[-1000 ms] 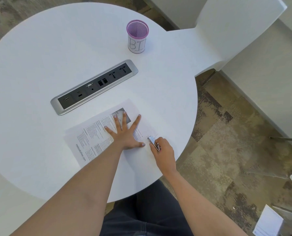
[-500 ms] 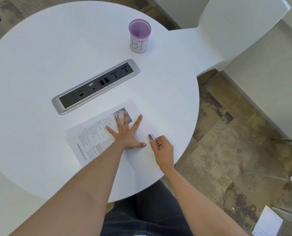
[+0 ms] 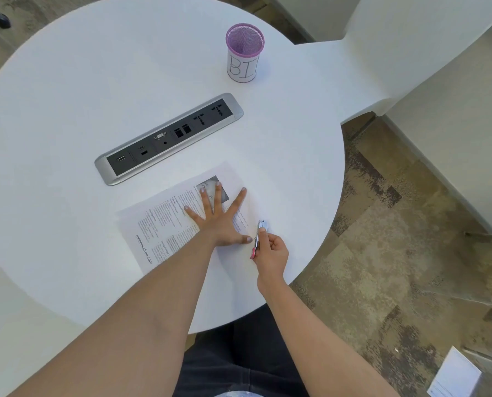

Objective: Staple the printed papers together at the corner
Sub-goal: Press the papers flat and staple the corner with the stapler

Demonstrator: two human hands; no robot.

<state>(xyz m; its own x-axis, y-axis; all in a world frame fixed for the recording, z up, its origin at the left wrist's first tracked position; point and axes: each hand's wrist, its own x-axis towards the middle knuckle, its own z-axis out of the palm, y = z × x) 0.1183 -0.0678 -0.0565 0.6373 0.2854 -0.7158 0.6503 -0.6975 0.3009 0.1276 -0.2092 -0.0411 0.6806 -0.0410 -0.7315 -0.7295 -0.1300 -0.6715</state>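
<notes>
The printed papers (image 3: 159,224) lie flat on the round white table (image 3: 67,110), text side up with a small photo near their far corner. My left hand (image 3: 220,219) presses down on them with fingers spread. My right hand (image 3: 270,252) grips a small silver stapler (image 3: 259,232) with a pink underside, at the papers' right corner, just beside my left thumb. The corner itself is hidden by the stapler and my hands.
A silver and black power socket strip (image 3: 169,137) is set into the table beyond the papers. A purple mesh pen cup (image 3: 244,53) stands at the far side. White chairs (image 3: 382,47) sit around the table; a sheet of paper (image 3: 454,373) lies on the floor at right.
My right hand has turned the stapler more upright at the papers' corner, showing its pink underside. My left hand has stayed pressed on the papers.
</notes>
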